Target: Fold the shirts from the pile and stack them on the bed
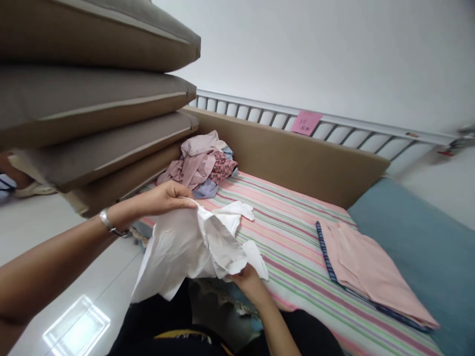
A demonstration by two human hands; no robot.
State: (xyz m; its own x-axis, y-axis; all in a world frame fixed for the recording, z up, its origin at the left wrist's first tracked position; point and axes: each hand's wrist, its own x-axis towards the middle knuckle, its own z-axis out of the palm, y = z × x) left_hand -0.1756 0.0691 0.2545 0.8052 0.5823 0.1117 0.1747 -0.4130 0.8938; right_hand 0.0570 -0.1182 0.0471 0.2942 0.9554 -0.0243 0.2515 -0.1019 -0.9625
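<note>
White garment (pixel 170 247) hung loosely between both hands, above the person's dark-clad lap and the near edge of the striped sheet (pixel 297 277); loose white flaps reached out over the stripes.

Left hand (pixel 176 195): grip narrow, thumb and fingers pinching the garment's upper edge. Silver-toned band (pixel 108 222) at that wrist.

Right hand (pixel 249 283): lower and farther right, grip holding the garment's lower part (fingers mostly tucked behind fabric, so their exact set could not be made out).

Beyond the left hand, a rumpled clothes heap (pixel 198 165) sat near the brown board (pixel 282 153): mauve, pale pink, blue, one red floral print. Well to the right, a folded pink garment (pixel 374 272) lay flat on the sheet, dark blue patterned fabric (pixel 324 252) showing along its edge.

Thick taupe cushions (pixel 96 94) stood stacked at left. Behind the board ran a slatted railing (pixel 256 105) bearing a pink note (pixel 306 122), its handwriting too small to read. Glossy floor (pixel 111 267) lower left, reflecting a bright light.
</note>
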